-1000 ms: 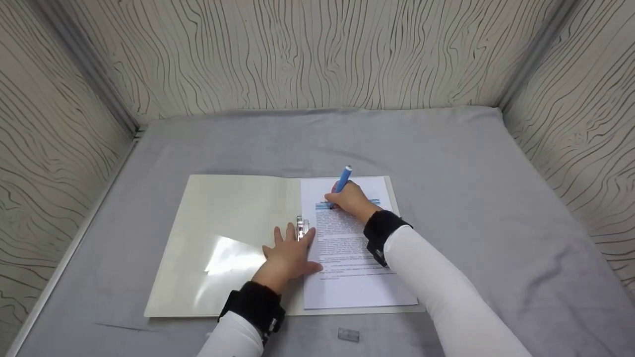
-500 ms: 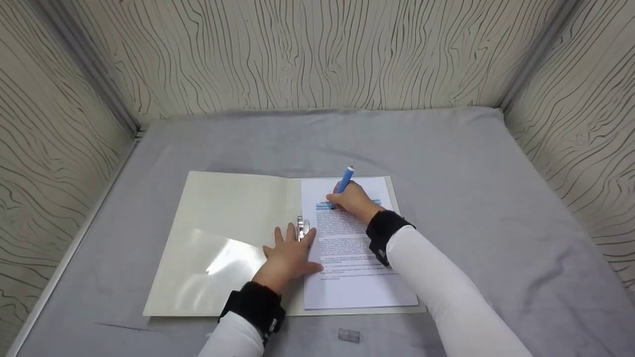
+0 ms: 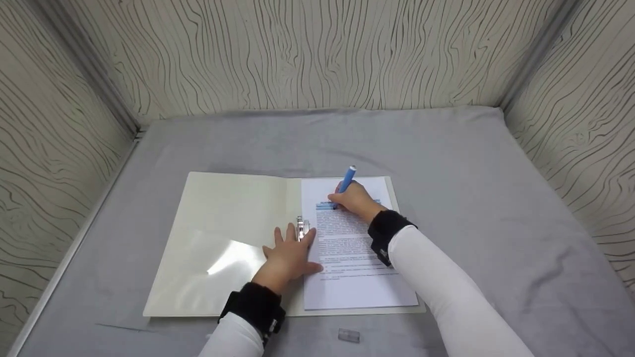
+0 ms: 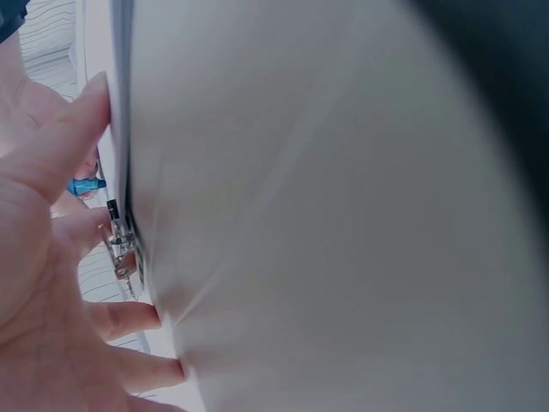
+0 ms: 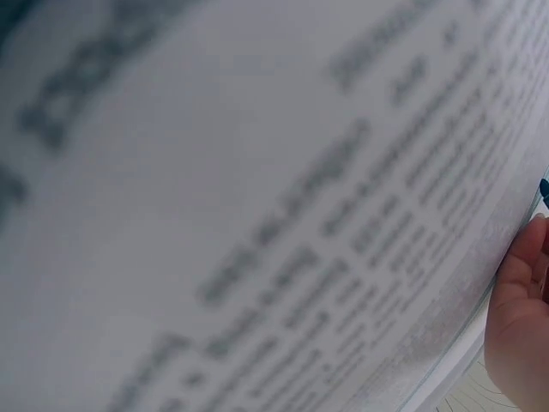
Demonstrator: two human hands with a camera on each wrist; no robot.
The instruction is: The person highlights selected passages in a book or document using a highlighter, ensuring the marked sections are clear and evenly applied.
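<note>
A blue highlighter [image 3: 348, 179] is pinched in my right hand [image 3: 358, 201], its tip down on the printed page [image 3: 347, 292] near the top lines. Blue strokes mark the first lines of text. My left hand [image 3: 286, 255] lies with spread fingers across the inner edge of the page and the open folder [image 3: 223, 203]. Its fingers rest beside the metal clip [image 3: 301, 228] at the folder's spine. In the left wrist view, the highlighter [image 4: 86, 185] shows beyond the clip [image 4: 122, 245]. The right wrist view shows blurred print close up, with the right hand [image 5: 519, 318] at the edge.
A small clear grey cap [image 3: 349, 335] lies on the grey cloth [image 3: 446, 148] in front of the folder. Patterned panels [image 3: 317, 54] enclose the table at the back and both sides.
My right hand has slid slightly to the right with the highlighter, along the second marked line, and the blue stroke is a little longer. The left hand stays in place.
</note>
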